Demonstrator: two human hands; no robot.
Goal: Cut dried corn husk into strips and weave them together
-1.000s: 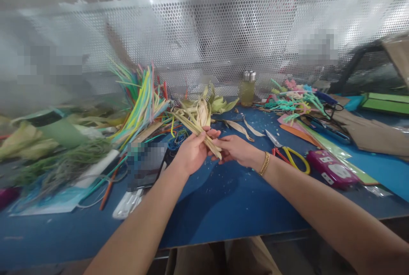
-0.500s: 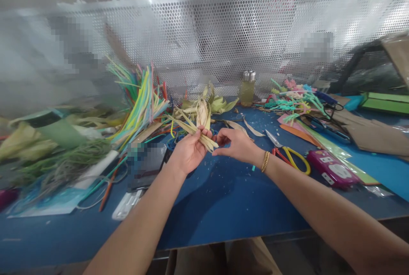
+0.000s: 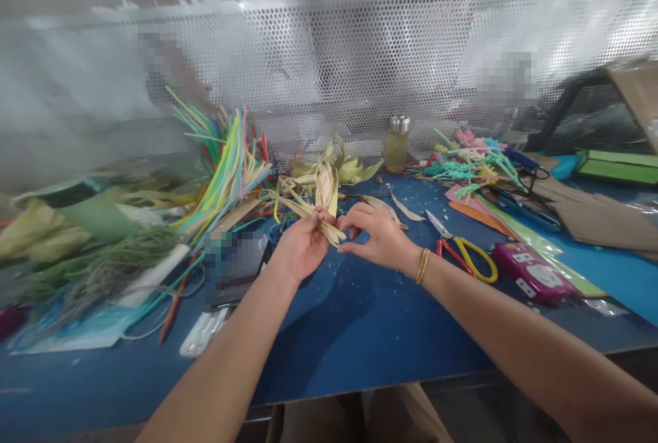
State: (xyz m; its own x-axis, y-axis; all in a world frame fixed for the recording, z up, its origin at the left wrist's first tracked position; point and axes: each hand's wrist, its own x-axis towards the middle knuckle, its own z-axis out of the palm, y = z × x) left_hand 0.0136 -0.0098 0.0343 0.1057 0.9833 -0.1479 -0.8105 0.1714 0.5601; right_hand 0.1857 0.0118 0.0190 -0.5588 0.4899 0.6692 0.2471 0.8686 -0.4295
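Note:
My left hand (image 3: 306,245) is closed around a bundle of pale dried corn husks (image 3: 327,186), its folded upper part rising above the fingers. Narrow strips of the husk stick out to the left and toward the lower right. At the lower right ends, my right hand (image 3: 378,234) has its thumb and curled fingers around the husk tips, with a gold bracelet on the wrist. Exactly how firmly these fingertips grip cannot be made out. More husks (image 3: 354,170) lie behind the bundle, and loose husk pieces (image 3: 383,208) are beyond my right hand.
Scissors (image 3: 460,247) and a purple device (image 3: 532,273) lie at right. Colourful pipe cleaners (image 3: 226,169) stand at left, near a dark phone-like device (image 3: 239,268). A bottle (image 3: 397,145) stands before the perforated metal panel (image 3: 360,52). Bright coral-like stems (image 3: 476,162) lie back right.
My right hand has shifted slightly left, its fingers closer to the husk ends. The left hand keeps hold of the bundle, nearly in place. The view has moved a little.

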